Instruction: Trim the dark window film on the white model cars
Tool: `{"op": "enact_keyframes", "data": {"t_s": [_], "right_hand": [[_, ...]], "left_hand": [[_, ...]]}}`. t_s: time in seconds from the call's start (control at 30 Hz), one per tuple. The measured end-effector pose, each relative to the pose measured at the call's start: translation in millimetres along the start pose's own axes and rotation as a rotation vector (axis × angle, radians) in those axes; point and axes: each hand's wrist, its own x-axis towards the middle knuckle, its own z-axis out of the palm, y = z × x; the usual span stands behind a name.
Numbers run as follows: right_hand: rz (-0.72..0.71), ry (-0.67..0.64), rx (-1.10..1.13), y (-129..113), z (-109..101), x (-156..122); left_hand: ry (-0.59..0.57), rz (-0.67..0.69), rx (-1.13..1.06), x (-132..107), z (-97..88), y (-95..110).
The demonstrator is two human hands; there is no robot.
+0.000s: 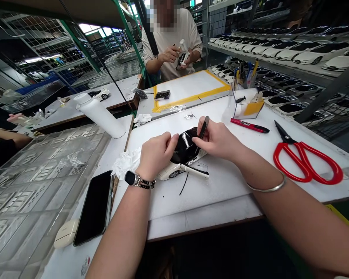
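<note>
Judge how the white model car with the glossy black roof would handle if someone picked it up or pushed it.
The white model car seems fragile: its thin open door could probably snap off. The glossy black roof looks likely to be slippery. Its wheel suggests it might roll if pushed.

Left hand (pixel 157 155): 1
Right hand (pixel 218 141): 1
Toy car (pixel 186 152): 1, between hands
Black tool (pixel 204 127): 1, in right hand
Scissors (pixel 305 162): 1, right of right hand
Box cutter (pixel 250 125): 1, beyond right hand
Phone (pixel 93 207): 1, left of left hand
White bottle (pixel 100 115): 1, beyond left hand
Watch (pixel 132 178): 1, on left wrist
Bangle (pixel 266 188): 1, on right wrist
</note>
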Motion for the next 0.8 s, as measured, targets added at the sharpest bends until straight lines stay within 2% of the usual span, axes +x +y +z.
{"op": "enact_keyframes", "data": {"t_s": [0.4, 0.6, 0.8], "right_hand": [[-0.02, -0.046, -0.068, -0.5, 4.0, -0.7], [-0.032, 0.059, 0.095, 1.1, -2.8, -0.7], [-0.034, -0.026, 0.006, 0.4, 1.8, -0.3]], "left_hand": [[-0.039, 0.003, 0.017, -0.1, 1.2, 1.4], [-0.021, -0.011, 0.011, 0.3, 1.6, 0.9], [-0.026, -0.007, 0.005, 0.4, 1.9, 1.0]]}}
